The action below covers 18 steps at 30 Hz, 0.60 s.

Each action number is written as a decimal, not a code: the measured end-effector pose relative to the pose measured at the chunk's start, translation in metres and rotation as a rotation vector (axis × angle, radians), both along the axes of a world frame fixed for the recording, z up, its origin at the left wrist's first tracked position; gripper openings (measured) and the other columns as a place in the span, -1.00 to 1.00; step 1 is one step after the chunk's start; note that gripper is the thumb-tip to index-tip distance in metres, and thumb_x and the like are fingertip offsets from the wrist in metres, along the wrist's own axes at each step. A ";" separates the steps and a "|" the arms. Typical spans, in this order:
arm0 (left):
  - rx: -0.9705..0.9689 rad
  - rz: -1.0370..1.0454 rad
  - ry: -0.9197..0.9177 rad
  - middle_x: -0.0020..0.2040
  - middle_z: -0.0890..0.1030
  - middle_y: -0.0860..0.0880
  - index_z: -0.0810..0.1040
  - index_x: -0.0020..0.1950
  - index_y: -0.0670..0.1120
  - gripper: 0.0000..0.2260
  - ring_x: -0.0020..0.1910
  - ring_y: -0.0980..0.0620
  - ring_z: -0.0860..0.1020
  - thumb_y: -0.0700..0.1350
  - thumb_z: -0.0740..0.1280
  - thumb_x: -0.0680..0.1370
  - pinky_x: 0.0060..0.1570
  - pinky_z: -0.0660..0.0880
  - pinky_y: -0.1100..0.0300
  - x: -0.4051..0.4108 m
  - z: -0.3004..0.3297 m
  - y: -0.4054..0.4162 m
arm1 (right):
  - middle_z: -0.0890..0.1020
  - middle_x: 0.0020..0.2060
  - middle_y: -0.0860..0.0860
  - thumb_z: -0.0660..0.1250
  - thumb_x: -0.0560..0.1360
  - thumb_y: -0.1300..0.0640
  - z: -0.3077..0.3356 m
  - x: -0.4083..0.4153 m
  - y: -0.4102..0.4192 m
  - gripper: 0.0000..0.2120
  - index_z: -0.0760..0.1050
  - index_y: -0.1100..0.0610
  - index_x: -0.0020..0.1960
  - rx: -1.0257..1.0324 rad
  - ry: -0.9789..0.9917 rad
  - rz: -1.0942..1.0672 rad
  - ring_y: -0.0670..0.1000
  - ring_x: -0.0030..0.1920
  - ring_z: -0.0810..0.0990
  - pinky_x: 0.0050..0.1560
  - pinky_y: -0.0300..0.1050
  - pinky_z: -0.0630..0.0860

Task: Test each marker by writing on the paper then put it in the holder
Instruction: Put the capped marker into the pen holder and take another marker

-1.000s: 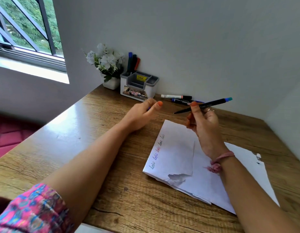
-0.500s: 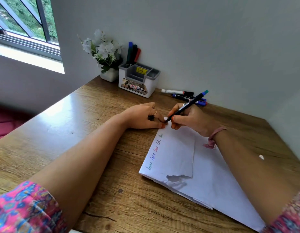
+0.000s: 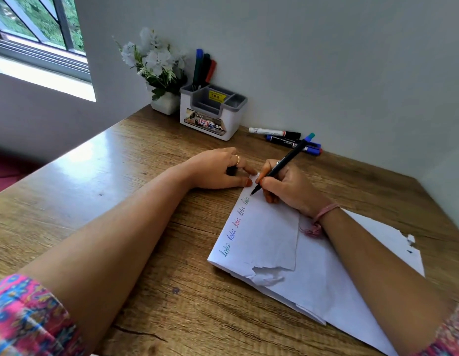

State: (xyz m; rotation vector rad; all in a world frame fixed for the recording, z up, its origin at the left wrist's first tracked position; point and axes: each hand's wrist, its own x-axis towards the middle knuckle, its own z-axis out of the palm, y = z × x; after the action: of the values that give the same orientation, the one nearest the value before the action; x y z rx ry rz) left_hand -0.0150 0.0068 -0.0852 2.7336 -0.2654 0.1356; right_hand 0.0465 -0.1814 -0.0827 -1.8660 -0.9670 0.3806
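My right hand (image 3: pixel 290 187) grips a black marker with a teal end (image 3: pixel 283 163) like a pen. Its tip touches the top left corner of the white paper (image 3: pixel 272 242), just past a row of small words written in different colours. My left hand (image 3: pixel 218 168) rests on the table at that corner, fingertips on the paper's edge. A small black cap (image 3: pixel 231 171) is tucked between its curled fingers. The white and grey holder (image 3: pixel 211 114) stands at the back by the wall with three markers (image 3: pixel 204 66) upright in it.
Several loose markers (image 3: pixel 279 136) lie by the wall to the right of the holder. A white pot of white flowers (image 3: pixel 159 73) stands to the holder's left. The paper has torn edges. A window is at the far left.
My right hand came down from mid-air and set the marker tip on the paper. My left hand slid right to the paper's corner, with the cap in its fingers.
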 end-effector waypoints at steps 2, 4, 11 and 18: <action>0.012 0.005 0.008 0.05 0.47 0.01 0.51 0.21 0.20 -0.71 0.01 0.08 0.47 0.18 0.28 0.51 -0.01 0.45 0.11 0.001 0.000 0.000 | 0.50 -0.56 -0.01 0.26 0.34 0.22 -0.001 0.001 0.000 -0.99 0.45 0.15 -0.26 -0.007 -0.002 0.006 -0.07 -0.54 0.45 -0.49 -0.26 0.42; 0.017 0.005 0.009 0.03 0.48 0.01 0.52 0.19 0.18 -0.72 0.00 0.08 0.47 0.17 0.28 0.51 -0.04 0.43 0.13 0.001 0.000 -0.001 | 0.49 -0.56 -0.02 0.26 0.33 0.22 -0.001 0.001 0.000 -0.99 0.44 0.15 -0.26 -0.010 -0.004 0.009 -0.08 -0.54 0.44 -0.49 -0.26 0.41; 0.035 0.000 -0.001 -0.06 0.42 0.07 0.54 0.19 0.15 -0.76 -0.05 0.11 0.44 0.10 0.26 0.55 -0.09 0.36 0.19 0.000 0.001 -0.001 | 0.52 -0.56 -0.05 0.27 0.48 0.35 -0.001 -0.001 0.000 -0.83 0.46 0.13 -0.22 -0.019 -0.020 0.011 -0.15 -0.53 0.45 -0.49 -0.33 0.38; 0.030 0.000 0.011 -0.02 0.45 0.11 0.54 0.21 0.12 -0.75 -0.04 0.14 0.43 0.10 0.24 0.56 -0.08 0.36 0.19 0.001 0.002 -0.002 | 0.49 -0.55 -0.08 0.29 0.45 0.34 0.000 0.000 -0.001 -0.85 0.44 0.14 -0.26 0.012 -0.014 0.010 -0.14 -0.53 0.43 -0.49 -0.32 0.38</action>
State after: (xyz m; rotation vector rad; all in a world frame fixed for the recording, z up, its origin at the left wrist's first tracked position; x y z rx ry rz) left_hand -0.0140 0.0052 -0.0828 2.7629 -0.2664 0.1176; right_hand 0.0465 -0.1829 -0.0830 -1.8555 -0.9861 0.3672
